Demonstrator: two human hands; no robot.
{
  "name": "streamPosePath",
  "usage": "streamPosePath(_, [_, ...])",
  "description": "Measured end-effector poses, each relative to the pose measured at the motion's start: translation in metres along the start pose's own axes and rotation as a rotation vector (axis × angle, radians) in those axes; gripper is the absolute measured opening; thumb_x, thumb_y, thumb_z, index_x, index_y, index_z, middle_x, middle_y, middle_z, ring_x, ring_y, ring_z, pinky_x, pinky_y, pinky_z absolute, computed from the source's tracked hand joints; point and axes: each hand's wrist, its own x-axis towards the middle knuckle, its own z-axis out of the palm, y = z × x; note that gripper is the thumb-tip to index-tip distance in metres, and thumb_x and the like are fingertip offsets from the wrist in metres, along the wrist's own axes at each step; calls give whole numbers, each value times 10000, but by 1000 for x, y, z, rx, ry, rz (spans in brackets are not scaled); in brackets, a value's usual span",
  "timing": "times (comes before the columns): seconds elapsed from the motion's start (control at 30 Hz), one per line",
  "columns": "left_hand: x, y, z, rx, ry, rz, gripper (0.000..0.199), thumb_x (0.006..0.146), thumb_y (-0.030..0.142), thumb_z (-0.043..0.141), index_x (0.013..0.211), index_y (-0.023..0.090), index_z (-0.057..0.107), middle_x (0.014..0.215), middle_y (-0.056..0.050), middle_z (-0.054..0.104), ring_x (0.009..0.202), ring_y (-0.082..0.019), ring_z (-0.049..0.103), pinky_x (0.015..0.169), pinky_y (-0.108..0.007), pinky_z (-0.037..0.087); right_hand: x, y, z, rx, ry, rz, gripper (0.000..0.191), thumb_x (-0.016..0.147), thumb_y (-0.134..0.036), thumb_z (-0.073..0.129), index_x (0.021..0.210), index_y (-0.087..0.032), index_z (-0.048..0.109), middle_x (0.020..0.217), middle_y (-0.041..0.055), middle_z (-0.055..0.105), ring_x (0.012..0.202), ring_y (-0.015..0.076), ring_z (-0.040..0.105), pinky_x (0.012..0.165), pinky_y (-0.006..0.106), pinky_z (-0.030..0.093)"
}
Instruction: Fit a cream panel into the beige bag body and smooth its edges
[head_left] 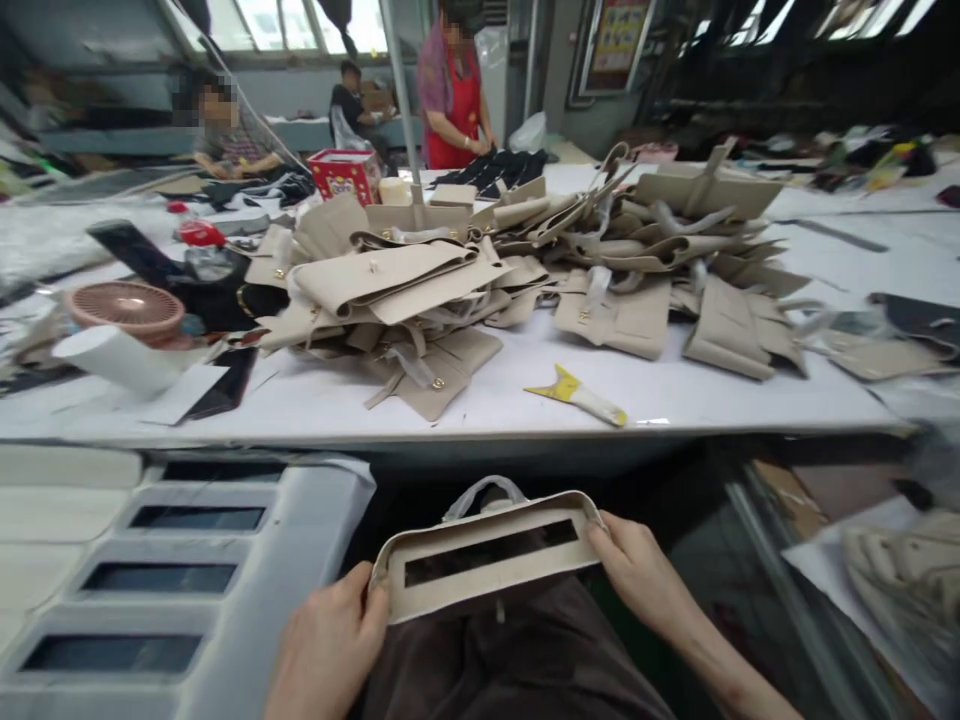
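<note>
Low in front of me, above my dark-clothed lap, is a beige handbag piece with a long rectangular cut-out and a rim curving up around it. A handle wrapped in clear plastic rises behind its far edge. My left hand pinches the left end between thumb and fingers. The right end is gripped by my right hand, thumb on the near side. On the table beyond lie many similar beige bag pieces, some with gold clasps and plastic-wrapped handles. The underside of the held piece is hidden.
The white worktable has its edge just beyond my hands. On it lie a yellow-and-white tool, a pink fan and a white roll. At left stands a stack with dark slots. Several people are in the background.
</note>
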Motion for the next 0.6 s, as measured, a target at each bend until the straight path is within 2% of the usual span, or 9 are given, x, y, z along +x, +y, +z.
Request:
streamPosePath(0.1, [7,-4,-4,-19,-81,49,305,938,326,276,764,229,507,743,-82,693,791,-272,679,663,-325,341,-3,-3,-1,-6,14,-5,343,948,-383,333,683,-209,465,608,-28,505,586,143,470,567,266,282])
streamPosePath(0.2, [11,-4,-6,4,-89,46,312,933,301,273,742,229,509,777,-95,706,840,-280,684,692,-328,369,-4,-6,-3,-4,13,4,342,956,-371,329,681,-210,454,611,-30,494,588,140,465,571,269,274])
streamPosePath(0.3, [8,-2,1,77,-26,7,317,928,273,283,747,230,540,781,-90,711,835,-286,686,675,-323,385,-1,-10,-4,-1,5,2,340,955,-370,323,685,-211,456,622,-23,504,594,143,470,580,276,275])
streamPosePath(0.43, [-2,-6,18,174,120,82,239,865,215,395,770,239,613,841,-79,714,726,-259,673,602,-294,383,3,-13,0,-39,23,23,329,950,-354,304,679,-217,429,618,-14,505,584,149,472,582,285,268])
streamPosePath(0.5, [-4,-8,21,128,134,79,218,867,242,425,773,244,622,797,-72,707,694,-254,666,593,-283,388,3,-15,2,-86,40,35,324,952,-343,289,682,-220,419,608,-11,502,577,153,474,590,292,267])
streamPosePath(0.6, [-2,-9,16,5,94,44,235,889,357,442,774,249,616,699,-58,680,678,-261,663,593,-278,397,0,-19,3,-160,45,44,323,959,-330,280,695,-220,432,611,-2,519,592,167,503,613,298,279])
